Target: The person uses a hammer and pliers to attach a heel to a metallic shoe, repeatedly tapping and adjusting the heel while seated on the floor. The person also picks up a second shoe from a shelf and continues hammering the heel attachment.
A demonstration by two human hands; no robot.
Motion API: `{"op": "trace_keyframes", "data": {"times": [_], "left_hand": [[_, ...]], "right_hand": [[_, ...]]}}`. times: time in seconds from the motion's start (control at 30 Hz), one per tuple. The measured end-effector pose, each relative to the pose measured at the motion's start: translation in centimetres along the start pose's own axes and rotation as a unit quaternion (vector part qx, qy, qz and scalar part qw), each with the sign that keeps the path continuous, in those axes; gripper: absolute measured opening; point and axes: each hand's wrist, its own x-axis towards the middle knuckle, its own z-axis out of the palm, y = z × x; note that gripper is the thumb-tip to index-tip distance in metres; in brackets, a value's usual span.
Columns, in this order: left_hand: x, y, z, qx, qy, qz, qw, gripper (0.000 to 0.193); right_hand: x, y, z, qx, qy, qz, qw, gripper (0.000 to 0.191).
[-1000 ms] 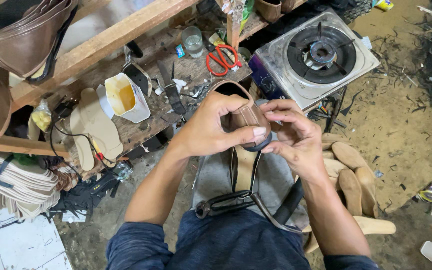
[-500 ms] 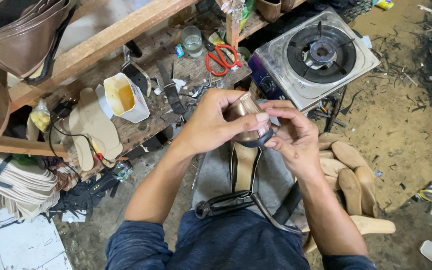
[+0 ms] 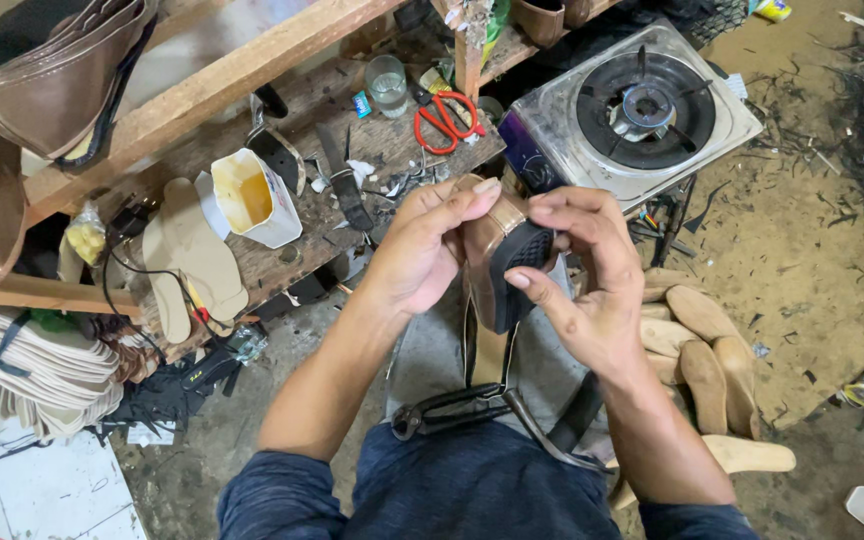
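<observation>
Beside the single-burner steel gas stove (image 3: 642,105): one pair of red-handled scissors (image 3: 444,120), one clear drinking glass (image 3: 388,85), one white glue carton (image 3: 249,197).

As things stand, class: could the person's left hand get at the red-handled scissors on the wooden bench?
Probably yes, once freed. The left hand now grips the bronze shoe heel; the red-handled scissors lie uncovered just beyond it on the wooden bench, with nothing between.

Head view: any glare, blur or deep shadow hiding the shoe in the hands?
Head view: even, soft light; the shoe and both hands, left and right, are sharp, no motion blur. Mild sheen on the stove. Shadow deepens under the bench; edges bend slightly from the wide lens.
</observation>
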Motion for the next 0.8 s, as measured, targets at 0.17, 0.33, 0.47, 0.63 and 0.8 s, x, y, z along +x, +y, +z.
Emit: {"op": "trace_keyframes", "data": {"times": [0.17,0.33,0.47,0.63,0.8], "left_hand": [[-0.2,-0.7,-0.2,0.031,0.014,0.000,0.999,0.012],[-0.5,-1.2,-0.1,0.061,-0.016,0.057,0.996,0.011],[-0.9,-1.9,-0.6,0.104,-0.017,0.133,0.986,0.015],[-0.5,-3.1,-2.6,0.124,0.015,0.156,0.980,0.035],[-1.6,-4.0,-4.2,0.121,-0.001,0.155,0.980,0.046]], "right_hand": [[1.3,-1.8,-1.7,-0.085,-0.068,-0.009,0.994,0.043],[2.2,-2.5,-2.2,-0.121,-0.125,-0.064,0.983,0.045],[1.6,-1.1,-1.1,0.098,-0.019,0.034,0.994,0.060],[1.4,2.6,-0.3,0.100,-0.056,0.050,0.992,0.058],[1.0,4.5,0.6,0.131,-0.084,0.061,0.986,0.059]]}}
